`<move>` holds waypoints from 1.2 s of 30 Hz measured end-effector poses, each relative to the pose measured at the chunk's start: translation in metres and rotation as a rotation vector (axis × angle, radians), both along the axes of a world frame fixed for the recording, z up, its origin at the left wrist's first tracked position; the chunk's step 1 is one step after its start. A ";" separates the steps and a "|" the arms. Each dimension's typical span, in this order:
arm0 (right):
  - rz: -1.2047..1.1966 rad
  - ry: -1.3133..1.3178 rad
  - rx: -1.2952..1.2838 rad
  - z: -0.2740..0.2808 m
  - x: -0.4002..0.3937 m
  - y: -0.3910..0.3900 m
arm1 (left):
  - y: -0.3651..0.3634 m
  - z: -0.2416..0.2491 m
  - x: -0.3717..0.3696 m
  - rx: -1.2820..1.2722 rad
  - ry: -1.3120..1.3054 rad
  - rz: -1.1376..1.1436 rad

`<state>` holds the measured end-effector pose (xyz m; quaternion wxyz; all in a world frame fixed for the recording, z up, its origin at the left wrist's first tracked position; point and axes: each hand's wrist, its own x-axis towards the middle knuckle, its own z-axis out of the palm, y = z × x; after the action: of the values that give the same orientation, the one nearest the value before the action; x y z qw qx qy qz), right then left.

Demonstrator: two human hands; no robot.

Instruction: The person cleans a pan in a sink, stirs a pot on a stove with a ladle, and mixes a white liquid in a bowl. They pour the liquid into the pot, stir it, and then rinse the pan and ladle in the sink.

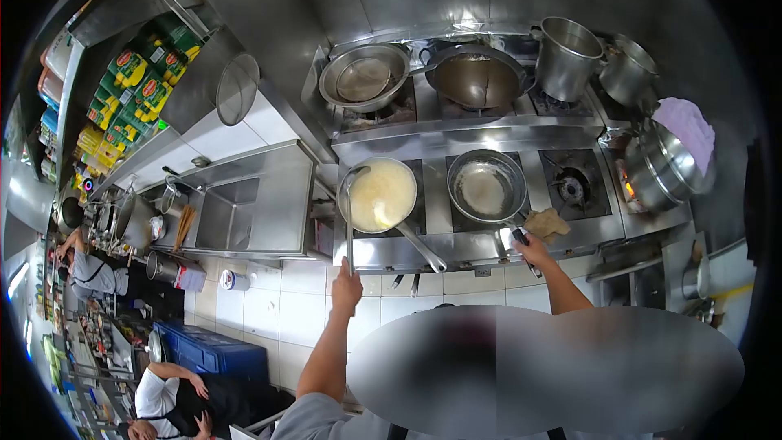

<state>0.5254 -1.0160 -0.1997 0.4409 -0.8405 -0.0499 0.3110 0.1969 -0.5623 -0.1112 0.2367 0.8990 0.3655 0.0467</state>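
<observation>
My left hand (346,292) is closed around the long handle of a ladle (349,232). The ladle's head rests at the far left edge of a pan of pale yellow liquid (381,195) on the front left burner. That pan's metal handle (423,248) points toward me, untouched. My right hand (533,251) is closed on the dark handle of a frying pan (486,186) on the front middle burner. A whitish patch shows on this pan's base. Beside my right hand lies a crumpled brown cloth (547,225).
Along the back burners stand a metal bowl with a strainer (363,80), a large wok (476,81) and tall pots (568,57). A bare burner (573,187) is front right; a flame burns beside a big pot (664,167). Left are a sink (228,212) and two people (167,395).
</observation>
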 end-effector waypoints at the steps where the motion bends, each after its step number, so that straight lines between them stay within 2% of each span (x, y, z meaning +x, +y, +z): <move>1: -0.011 -0.002 -0.005 0.005 -0.007 0.002 | 0.003 -0.017 -0.001 -0.053 -0.122 -0.022; 2: -0.043 -0.551 -0.113 0.017 -0.019 0.003 | -0.017 0.024 0.008 -0.502 -0.085 0.147; 3: -0.071 -1.098 -0.227 0.026 -0.031 0.003 | -0.017 0.016 0.004 -0.808 -0.217 0.160; 4: -0.257 -1.081 -0.152 0.048 -0.048 0.008 | -0.024 0.023 0.006 -1.011 -0.279 0.209; 5: -0.260 -1.079 -0.162 0.068 -0.067 0.012 | -0.029 0.035 0.005 -1.214 -0.342 0.262; 6: -0.275 -1.028 -0.103 0.083 -0.090 0.015 | -0.022 0.037 0.004 -1.220 -0.334 0.260; 8: -0.232 -0.905 0.016 0.077 -0.140 0.029 | -0.009 0.036 0.001 -1.961 -0.537 0.463; 9: -0.175 -0.833 0.077 0.067 -0.167 0.037 | -0.005 0.042 0.000 -1.967 -0.522 0.471; 11: -0.064 -0.568 0.093 0.041 -0.210 0.064 | -0.001 0.064 0.000 -2.206 -0.572 0.533; 12: -0.026 -0.487 0.138 0.028 -0.224 0.082 | 0.000 0.073 -0.001 -2.213 -0.554 0.546; 14: 0.038 -0.311 0.202 -0.014 -0.244 0.116 | 0.000 0.091 -0.001 -1.942 -0.483 0.472; 15: 0.064 -0.217 0.223 -0.044 -0.250 0.134 | 0.000 0.095 -0.001 -1.948 -0.468 0.483; 17: -0.139 0.443 0.202 -0.094 -0.256 0.179 | 0.000 0.101 -0.003 -1.526 -0.295 0.351; 19: -0.344 0.922 0.206 -0.125 -0.249 0.228 | 0.000 0.102 -0.007 -1.458 -0.240 0.364; 21: -0.505 1.037 0.309 -0.170 -0.253 0.271 | 0.000 0.095 -0.016 -1.180 -0.208 0.194; 23: -0.753 1.159 0.468 -0.213 -0.256 0.317 | 0.006 0.084 -0.027 -1.174 -0.197 0.186; 25: -1.007 1.140 0.659 -0.200 -0.251 0.362 | 0.009 0.067 -0.040 -0.682 -0.082 0.043; 26: -1.018 1.172 0.793 -0.203 -0.249 0.375 | 0.012 0.081 -0.030 -0.499 -0.041 -0.025; 27: -1.024 1.205 0.924 -0.207 -0.247 0.387 | 0.020 0.060 -0.026 -0.519 -0.039 0.001; 29: -1.137 1.190 1.019 -0.202 -0.245 0.409 | 0.034 0.015 -0.034 -0.073 -0.269 -0.179; 31: -1.042 1.195 1.116 -0.202 -0.244 0.414 | 0.038 0.006 -0.028 -0.210 -0.184 -0.107; 33: -0.940 1.090 0.973 -0.223 -0.245 0.415 | 0.030 -0.016 -0.025 -0.189 -0.162 -0.102; 35: -0.937 1.161 0.873 -0.225 -0.244 0.409 | 0.022 -0.017 -0.026 -0.254 -0.054 -0.124; 36: -1.044 1.225 0.993 -0.260 -0.243 0.406 | 0.017 -0.018 -0.029 -0.279 -0.049 -0.063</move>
<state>0.2826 -0.6105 -0.4600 0.7813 -0.1630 0.4462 0.4049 0.1684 -0.5452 -0.1294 0.3697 0.8670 0.3340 0.0101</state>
